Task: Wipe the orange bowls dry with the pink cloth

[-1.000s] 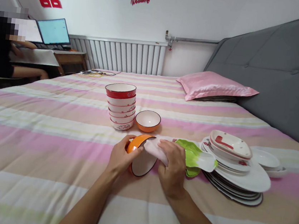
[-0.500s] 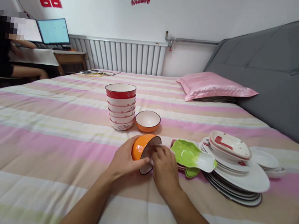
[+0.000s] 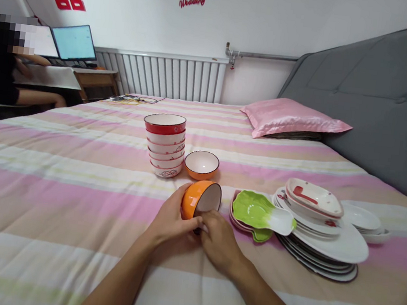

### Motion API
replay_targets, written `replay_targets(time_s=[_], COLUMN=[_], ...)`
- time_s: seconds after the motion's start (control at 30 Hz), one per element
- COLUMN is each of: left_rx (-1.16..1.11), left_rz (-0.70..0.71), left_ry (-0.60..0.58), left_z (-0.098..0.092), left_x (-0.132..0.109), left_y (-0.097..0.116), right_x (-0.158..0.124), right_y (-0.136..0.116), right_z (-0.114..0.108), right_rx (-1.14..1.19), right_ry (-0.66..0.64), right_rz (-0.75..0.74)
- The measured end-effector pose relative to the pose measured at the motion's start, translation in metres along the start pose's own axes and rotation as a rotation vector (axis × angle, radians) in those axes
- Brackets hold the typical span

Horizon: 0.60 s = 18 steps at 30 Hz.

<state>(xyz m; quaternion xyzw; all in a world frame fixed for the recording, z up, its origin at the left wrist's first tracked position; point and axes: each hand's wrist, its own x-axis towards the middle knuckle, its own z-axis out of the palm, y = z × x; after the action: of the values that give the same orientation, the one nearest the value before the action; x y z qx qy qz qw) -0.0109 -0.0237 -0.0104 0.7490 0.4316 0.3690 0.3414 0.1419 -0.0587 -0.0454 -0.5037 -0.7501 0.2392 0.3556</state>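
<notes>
My left hand [image 3: 170,219] grips an orange bowl [image 3: 200,198] with a white inside, tilted so its mouth faces right. My right hand [image 3: 217,240] is curled at the bowl's lower rim, fingers closed against it; a bit of white cloth seems tucked under them, mostly hidden. A second orange bowl [image 3: 201,164] stands upright just beyond, next to a stack of red and white bowls [image 3: 163,144]. To the right lies a green leaf-shaped dish [image 3: 261,212].
A pile of white and red-patterned plates [image 3: 322,225] sits right of the green dish on the striped bed [image 3: 57,180]. A pink pillow [image 3: 292,116] and grey headboard [image 3: 379,94] lie far right. Another person sits at a desk with monitors [image 3: 72,42], far left.
The white cloth that draped over the bowl has vanished under my right hand. The bowl has turned more upright and shifted slightly away; my right hand slid down to its lower rim.
</notes>
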Motion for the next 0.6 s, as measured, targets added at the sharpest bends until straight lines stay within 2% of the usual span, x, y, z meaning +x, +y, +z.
replay_targets(time_s=[0.1, 0.17, 0.23, 0.37, 0.5, 0.6], left_rx=[0.043, 0.066, 0.080, 0.080, 0.076, 0.071], left_rz=[0.023, 0.051, 0.075, 0.095, 0.102, 0.093], left_ry=[-0.011, -0.018, -0.021, -0.025, -0.039, -0.052], left_z=[-0.001, -0.001, -0.001, -0.002, -0.004, -0.005], left_x=[-0.001, -0.001, -0.002, -0.002, -0.002, -0.002], left_y=[-0.001, -0.002, -0.002, -0.003, -0.003, -0.005], right_x=[0.004, 0.007, 0.009, 0.010, 0.011, 0.013], right_y=[-0.001, -0.002, -0.004, -0.006, -0.004, -0.001], right_z=[0.002, 0.003, 0.002, -0.002, -0.005, -0.007], right_rx=[0.537, 0.905, 1.169, 1.421, 1.548, 1.617], right_ry=[-0.024, -0.031, -0.014, 0.004, 0.015, 0.072], right_rz=[0.074, 0.184, 0.313, 0.458, 0.481, 0.513])
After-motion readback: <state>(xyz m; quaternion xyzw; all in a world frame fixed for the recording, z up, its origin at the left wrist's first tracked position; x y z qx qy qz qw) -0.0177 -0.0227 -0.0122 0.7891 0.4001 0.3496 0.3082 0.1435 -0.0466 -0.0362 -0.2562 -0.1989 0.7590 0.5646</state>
